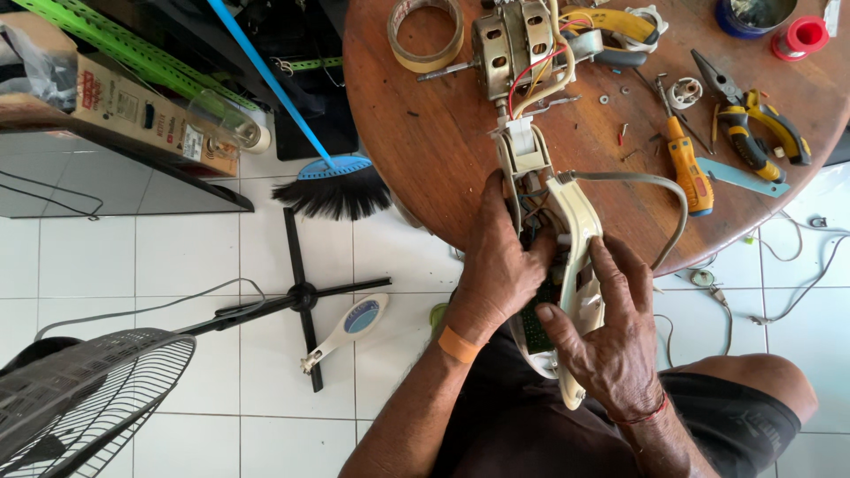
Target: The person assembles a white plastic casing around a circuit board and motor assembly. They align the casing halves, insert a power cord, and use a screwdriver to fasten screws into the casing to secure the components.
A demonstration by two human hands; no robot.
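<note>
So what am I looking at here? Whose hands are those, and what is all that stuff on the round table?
The camera sits on a person's head and looks down, so you see that person's own two hands. The left hand and the right hand both hold a cream plastic fan housing, opened so wires and a green circuit board show inside. It leads up to a metal fan motor lying on the round wooden table. Also on the table: a roll of tape, an orange screwdriver and yellow-handled pliers. On the tiled floor lie a fan grille and a broom.
</note>
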